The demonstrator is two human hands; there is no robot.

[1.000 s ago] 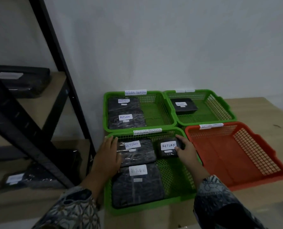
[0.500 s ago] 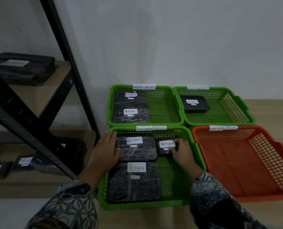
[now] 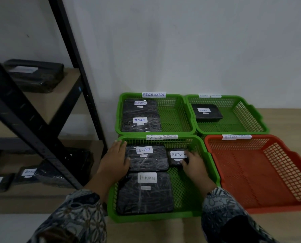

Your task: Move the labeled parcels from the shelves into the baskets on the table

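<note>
A: In the near green basket [image 3: 155, 218], which parcel is being handled?

B: The small parcel [image 3: 174, 156], in the basket's 1 o'clock corner, just beside the middle parcel [image 3: 146, 162]. It seems to rest on the mesh floor.

A: And the right grip [image 3: 193, 167]?

B: Curled over the parcel's 3 o'clock end, thumb at the near edge. From that hand the parcel lies at 11 o'clock.

A: Its long axis?

B: It looks to run 9 to 3, like its neighbour's, though the fingers hide one end.

A: The left grip [image 3: 115, 159]?

B: Flat, fingers straight, laid against the middle parcel's 9 o'clock edge, holding nothing.

A: Next move?

B: I'd judge the small one is as good as placed, so release it. More parcels sit on the shelves [image 3: 46, 106] at 9 o'clock, and the left grip is nearer them.
</note>
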